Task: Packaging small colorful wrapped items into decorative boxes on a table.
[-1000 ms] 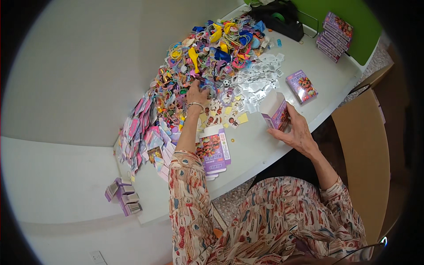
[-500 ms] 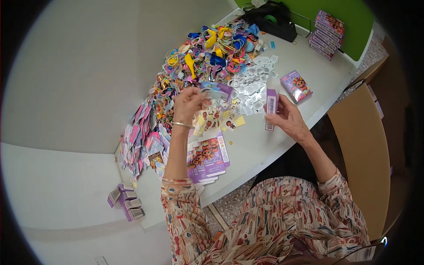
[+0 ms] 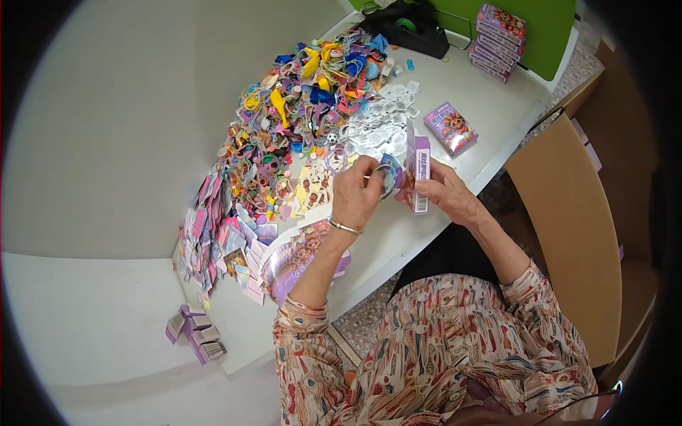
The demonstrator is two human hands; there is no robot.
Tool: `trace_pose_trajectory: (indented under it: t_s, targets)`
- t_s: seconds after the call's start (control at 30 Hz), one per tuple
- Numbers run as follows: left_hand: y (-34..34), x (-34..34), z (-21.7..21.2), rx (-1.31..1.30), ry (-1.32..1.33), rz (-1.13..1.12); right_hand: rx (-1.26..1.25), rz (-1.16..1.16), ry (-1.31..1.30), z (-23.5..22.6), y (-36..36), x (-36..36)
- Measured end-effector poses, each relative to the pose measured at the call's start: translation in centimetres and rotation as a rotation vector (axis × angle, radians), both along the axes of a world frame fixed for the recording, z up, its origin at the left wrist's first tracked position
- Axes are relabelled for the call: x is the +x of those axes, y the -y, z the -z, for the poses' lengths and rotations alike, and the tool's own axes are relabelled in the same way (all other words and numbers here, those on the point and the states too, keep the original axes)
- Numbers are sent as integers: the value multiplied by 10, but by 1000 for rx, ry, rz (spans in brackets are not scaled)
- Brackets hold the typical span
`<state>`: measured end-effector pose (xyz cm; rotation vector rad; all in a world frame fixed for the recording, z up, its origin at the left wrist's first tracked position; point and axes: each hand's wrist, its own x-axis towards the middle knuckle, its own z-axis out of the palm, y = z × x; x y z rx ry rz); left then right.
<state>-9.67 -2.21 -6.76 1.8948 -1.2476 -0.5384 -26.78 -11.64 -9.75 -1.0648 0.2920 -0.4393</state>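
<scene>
From my remote seat, I judge the work to be partway along. Closed purple cartons stand in a stack (image 3: pixel 499 42) at the table's (image 3: pixel 387 245) far right corner, and one more closed carton (image 3: pixel 452 129) lies near the right-hand edge; these look done. Much looks left: overlapping flat cartons (image 3: pixel 284 264) fan out under the left forearm toward the near edge, and a big heap of trinkets (image 3: pixel 302 99) runs along the far edge, with white sachets (image 3: pixel 383 117) to its right, pink packets (image 3: pixel 206 220) by the left corner and character stickers (image 3: pixel 312 188) on the near side.

The right hand (image 3: pixel 452 197) is clamped on an open carton (image 3: pixel 421 177), thumb on its narrow side, above the table's near edge. A pale flap stands up at its far end; I cannot see inside, so I can't tell what it contains. The left hand (image 3: pixel 356 197) pinches looped trinkets (image 3: pixel 388 174), blue, purple and see-through, just beside that carton.

As for other containers, I see a large brown cardboard box (image 3: pixel 568 241) gaping beyond the right edge, its contents mostly hidden, and a cluster of purple boxes (image 3: pixel 195 334) by the left end, with something greyish in them.
</scene>
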Motion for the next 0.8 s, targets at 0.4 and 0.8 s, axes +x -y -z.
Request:
trace_pose_trajectory:
  t_s: [0.4, 0.8]
  targets:
    - [-13, 4, 11, -81, -284, -131, 126, -102, 23, 7, 10, -13]
    - [-21, -2, 17, -143, -134, -154, 67, -201, 20, 18, 14, -20]
